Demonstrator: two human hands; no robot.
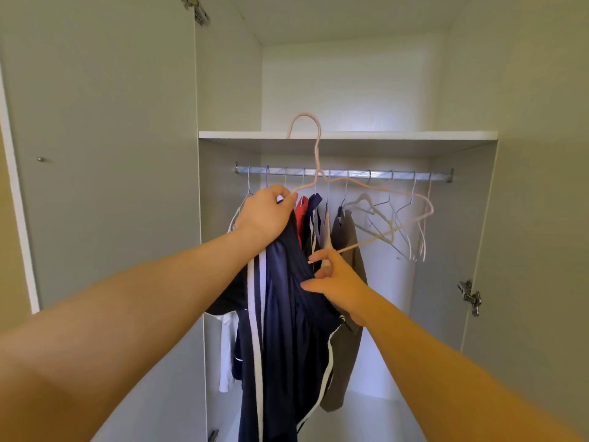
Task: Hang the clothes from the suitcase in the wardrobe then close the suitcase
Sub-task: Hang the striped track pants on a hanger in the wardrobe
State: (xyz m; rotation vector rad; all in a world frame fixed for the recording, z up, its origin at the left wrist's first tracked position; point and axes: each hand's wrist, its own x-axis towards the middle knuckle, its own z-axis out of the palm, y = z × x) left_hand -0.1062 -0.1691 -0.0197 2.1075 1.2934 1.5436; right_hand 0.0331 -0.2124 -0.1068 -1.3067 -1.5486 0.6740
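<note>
Head cam, view into open wardrobe (pixel 229 90), centre frame.

- L hand (pixel 267 212), centre-left: fingers curled tight round L shoulder of pink hanger (pixel 382 188). Top of navy garment (pixel 287 314) bunched under the same hand.
- R hand (pixel 338 279), just below centre: thumb + forefinger pinched the near end of hanger's lower bar. Other fingers half-extended, touching the navy cloth.
- Pink hanger held tilted, R shoulder lower than L and towards right of frame. Hook sat up in front of shelf (pixel 414 135) edge, above rail (pixel 357 173), hooked on nothing.
- Navy garment, white side stripes, hung from L hand down to bottom edge of frame, in front of wardrobe opening. Cannot tell how much of it was threaded on the hanger.
- On rail, L to R: white garment (pixel 224 346) mostly hidden behind L arm, red garment (pixel 299 218), another navy item w/ white stripe, grey-brown garment (pixel 347 244), then bare hangers (pixel 411 224) grouped at R end.
- L door (pixel 111 154) open, filling left of frame; small knob on it. R door (pixel 535 186) open at right edge; hinge (pixel 470 298) at mid-height.
</note>
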